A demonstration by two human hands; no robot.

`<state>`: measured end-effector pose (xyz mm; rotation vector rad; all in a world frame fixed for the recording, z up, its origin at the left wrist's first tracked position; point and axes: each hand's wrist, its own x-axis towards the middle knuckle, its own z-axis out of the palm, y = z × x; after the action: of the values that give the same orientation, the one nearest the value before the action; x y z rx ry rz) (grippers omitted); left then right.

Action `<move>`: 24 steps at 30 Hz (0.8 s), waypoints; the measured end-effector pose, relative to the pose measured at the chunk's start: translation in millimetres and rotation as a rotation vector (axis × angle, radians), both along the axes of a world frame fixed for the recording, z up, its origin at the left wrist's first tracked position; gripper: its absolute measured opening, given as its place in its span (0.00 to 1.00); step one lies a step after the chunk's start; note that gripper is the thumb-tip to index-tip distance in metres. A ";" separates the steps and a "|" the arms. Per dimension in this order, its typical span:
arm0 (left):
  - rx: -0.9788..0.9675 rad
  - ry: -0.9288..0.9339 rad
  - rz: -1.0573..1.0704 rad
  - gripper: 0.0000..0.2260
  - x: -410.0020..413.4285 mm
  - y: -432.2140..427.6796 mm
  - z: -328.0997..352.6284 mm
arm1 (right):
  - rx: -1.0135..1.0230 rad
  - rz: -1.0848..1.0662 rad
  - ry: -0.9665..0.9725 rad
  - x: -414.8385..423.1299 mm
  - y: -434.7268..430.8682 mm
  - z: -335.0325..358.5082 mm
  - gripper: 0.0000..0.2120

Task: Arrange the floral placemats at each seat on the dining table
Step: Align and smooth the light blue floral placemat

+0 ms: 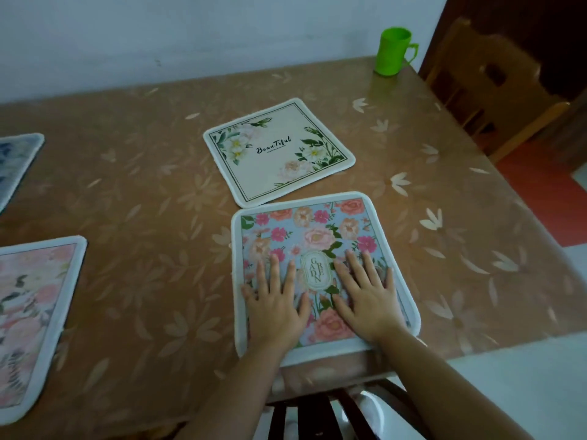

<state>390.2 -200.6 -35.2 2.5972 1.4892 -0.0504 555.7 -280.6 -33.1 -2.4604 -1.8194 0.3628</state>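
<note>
A blue placemat with pink and peach roses (317, 230) lies at the near edge of the dining table (143, 185). My left hand (276, 300) and my right hand (368, 296) both rest flat on it with fingers spread, one on each side of its oval label. Just beyond it lies a cream placemat (279, 150) with white flowers and the word "Beautiful". A pale pink floral placemat (31, 319) sits at the left near edge, and the corner of a blue-grey placemat (16, 160) shows at the far left.
A green plastic mug (395, 50) stands at the table's far right corner. A light wooden chair (482, 81) is beyond the right edge. A dark wooden chair back (320, 414) is directly below my arms. A white wall runs behind the table.
</note>
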 end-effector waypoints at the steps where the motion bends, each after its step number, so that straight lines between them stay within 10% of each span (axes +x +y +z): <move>1: -0.014 0.005 -0.012 0.29 -3.7 -9.4 2.1 | -0.011 -0.007 0.003 -4.5 -9.9 0.9 0.29; 17: -0.177 0.008 -0.145 0.27 -18.6 -66.4 31.9 | -0.211 -0.022 0.203 -38.6 -77.7 47.6 0.30; 24: -0.002 -0.235 -0.260 0.22 17.1 -103.8 95.9 | 0.061 -0.063 0.133 -15.4 -106.2 107.0 0.26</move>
<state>407.3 -304.4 60.7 2.6682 1.0693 0.2165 540.4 -386.8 73.9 -2.3852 -1.6722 0.4480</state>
